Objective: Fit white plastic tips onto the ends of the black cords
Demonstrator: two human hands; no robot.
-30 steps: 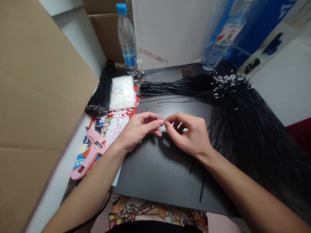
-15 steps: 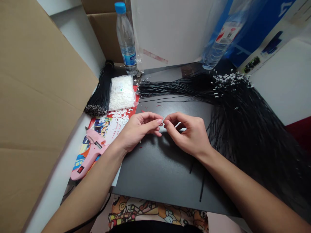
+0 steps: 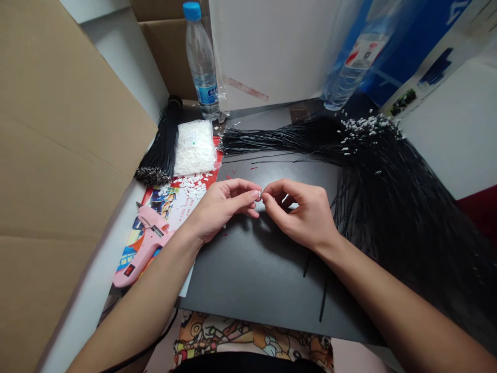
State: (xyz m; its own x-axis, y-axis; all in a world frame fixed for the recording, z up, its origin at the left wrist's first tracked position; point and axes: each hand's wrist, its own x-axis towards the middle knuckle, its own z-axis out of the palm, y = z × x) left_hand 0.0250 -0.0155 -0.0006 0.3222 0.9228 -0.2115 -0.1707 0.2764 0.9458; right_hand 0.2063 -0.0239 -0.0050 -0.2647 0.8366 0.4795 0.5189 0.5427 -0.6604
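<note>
Thumb and forefinger of my left hand (image 3: 227, 204) are pinched on a small white plastic connector housing (image 3: 259, 194) above the dark table. My right hand (image 3: 301, 210) meets it from the right, its thumb and forefinger pressed together at the housing's edge. What the right fingertips hold is too small to make out. Two short lengths of black wire (image 3: 323, 301) show below my right forearm. Beyond my left hand, loose white housings (image 3: 192, 186) lie scattered beside a clear bag of white housings (image 3: 195, 147).
A pink glue gun (image 3: 145, 243) lies on a printed sheet at left. Behind it is a bundle of black wires (image 3: 161, 147) with metal ends. Long black wires (image 3: 404, 217) with white ends heap up at right. Two bottles, one upright (image 3: 202, 62), one leaning (image 3: 355, 67), stand at the back.
Both hands stay almost in place, fingertips together at the white housing. Only tiny finger shifts show.
</note>
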